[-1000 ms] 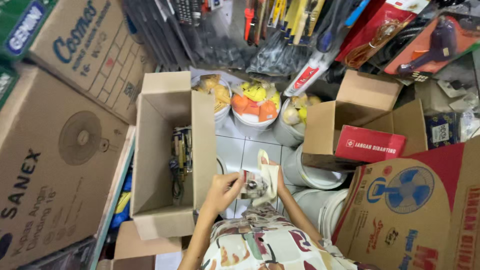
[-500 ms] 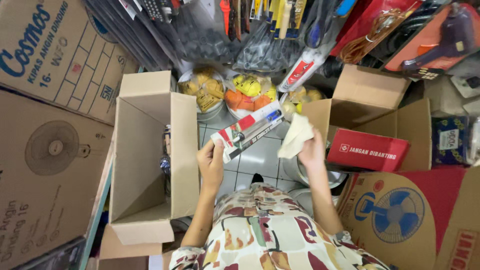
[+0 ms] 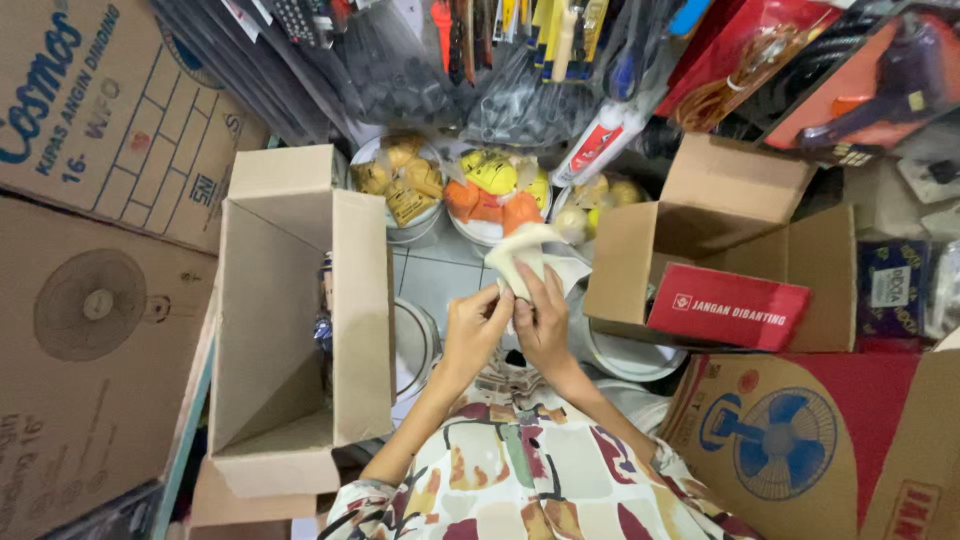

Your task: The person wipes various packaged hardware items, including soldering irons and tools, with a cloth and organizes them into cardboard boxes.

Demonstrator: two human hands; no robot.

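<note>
Cream-white and soft-looking, the wrapper I am holding is a crumpled, thin sheet that curls over at its top like limp plastic or paper; which of the two I cannot tell. Both of my hands grip it: the left hand pinches its lower edge with bent fingers, and the right hand closes round it just beside, the two hands touching. It rises above my fingertips, in front of the round white tubs packed with lumpy yellow and orange bags.

To my left stands a tall open carton of plain brown corrugated board, smooth-walled, with a dark metal part showing at its inner edge. To my right sits a second open carton, matt brown, with a flat red box lying on its front flap. Glossy plastic-wrapped tools hang above.
</note>
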